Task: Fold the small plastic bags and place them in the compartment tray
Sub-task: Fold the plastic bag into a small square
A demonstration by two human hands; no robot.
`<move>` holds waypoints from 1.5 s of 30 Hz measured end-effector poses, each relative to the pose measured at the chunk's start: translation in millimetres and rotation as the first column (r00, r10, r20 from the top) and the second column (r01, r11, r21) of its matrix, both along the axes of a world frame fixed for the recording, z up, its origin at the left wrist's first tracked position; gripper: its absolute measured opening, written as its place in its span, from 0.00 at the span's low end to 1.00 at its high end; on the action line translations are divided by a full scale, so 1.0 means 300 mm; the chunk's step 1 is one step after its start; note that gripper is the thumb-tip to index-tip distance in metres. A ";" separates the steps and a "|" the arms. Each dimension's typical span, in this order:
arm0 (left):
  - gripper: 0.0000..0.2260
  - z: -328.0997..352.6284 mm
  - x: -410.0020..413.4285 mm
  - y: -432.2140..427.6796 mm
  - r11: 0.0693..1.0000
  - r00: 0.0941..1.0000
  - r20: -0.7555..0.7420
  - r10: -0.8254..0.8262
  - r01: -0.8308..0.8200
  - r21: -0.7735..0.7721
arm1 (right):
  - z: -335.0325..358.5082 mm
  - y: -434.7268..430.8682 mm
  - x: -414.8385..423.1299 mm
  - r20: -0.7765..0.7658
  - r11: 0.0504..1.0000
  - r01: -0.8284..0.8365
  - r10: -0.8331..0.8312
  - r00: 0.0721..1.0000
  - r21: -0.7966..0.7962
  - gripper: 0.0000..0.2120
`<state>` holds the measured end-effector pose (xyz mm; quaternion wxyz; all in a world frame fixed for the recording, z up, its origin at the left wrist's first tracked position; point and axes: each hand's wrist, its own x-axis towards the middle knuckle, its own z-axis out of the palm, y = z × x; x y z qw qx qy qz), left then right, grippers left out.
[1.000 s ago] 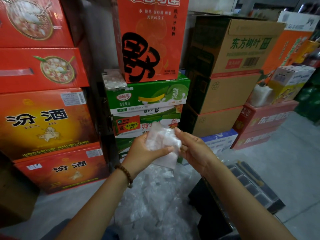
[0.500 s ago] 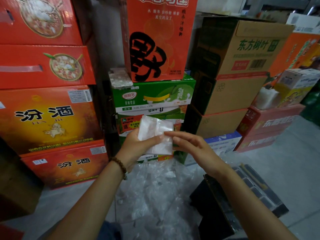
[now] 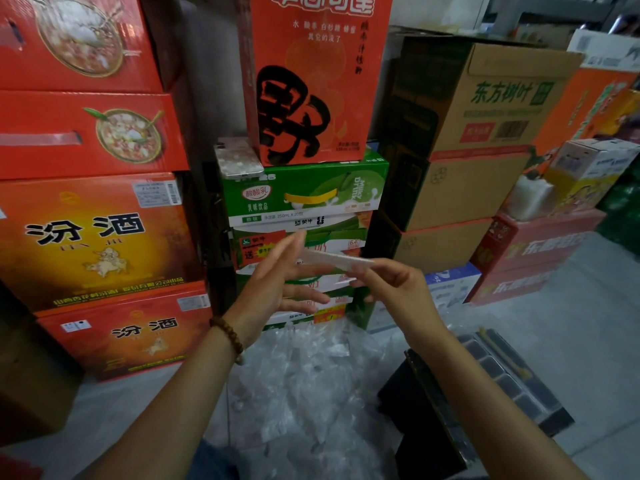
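Pinching folded bag (image 3: pixel 334 260) between right hand (image 3: pixel 393 289) fingers; left hand (image 3: pixel 273 285) fingers straight, apart. Bag not yet in compartment tray (image 3: pixel 509 375); big pile (image 3: pixel 304 382) unfolded on floor (image 3: pixel 571 313).

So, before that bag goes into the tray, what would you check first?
1. Grip: folded bag pinched in the right hand: ok.
2. Fold: bag shows edge-on as a thin flat strip: ok.
3. Left hand open, fingers straight, gripping nothing: ok.
4. Compartment tray in view, lower right, beyond the right forearm: ok.
5. Free compartment for it: cannot tell, the tray is dim and partly hidden.
6. All bags done: not ok, a pile of loose bags lies below the hands.
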<state>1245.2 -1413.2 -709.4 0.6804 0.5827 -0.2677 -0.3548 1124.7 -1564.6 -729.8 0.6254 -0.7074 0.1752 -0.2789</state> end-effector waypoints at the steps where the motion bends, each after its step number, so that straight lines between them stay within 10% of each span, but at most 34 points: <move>1: 0.24 -0.001 -0.007 -0.001 1.000 0.997 0.073 0.000 -0.001 0.012 | 0.000 -0.002 0.001 0.001 1.000 0.018 -0.018 1.000 0.025 0.03; 8: 0.03 -0.026 -0.019 -0.023 0.986 0.971 0.175 0.166 -0.169 0.004 | 0.012 0.015 0.002 0.016 0.993 0.040 -0.042 0.999 0.112 0.05; 24: 0.18 -0.048 -0.049 -0.052 0.989 0.993 0.104 0.062 -0.076 0.129 | -0.002 0.015 0.018 0.035 0.976 0.164 -0.171 0.985 0.142 0.11; 33: 0.06 -0.061 -0.062 -0.092 0.984 0.951 -0.255 0.173 -0.176 0.014 | -0.023 0.028 0.042 0.063 0.992 0.076 -0.070 0.996 -0.103 0.11; 45: 0.10 -0.076 -0.058 -0.110 0.957 0.939 -0.195 0.282 -0.291 -0.016 | -0.012 0.048 0.048 0.099 0.964 0.255 -0.247 0.964 -0.079 0.13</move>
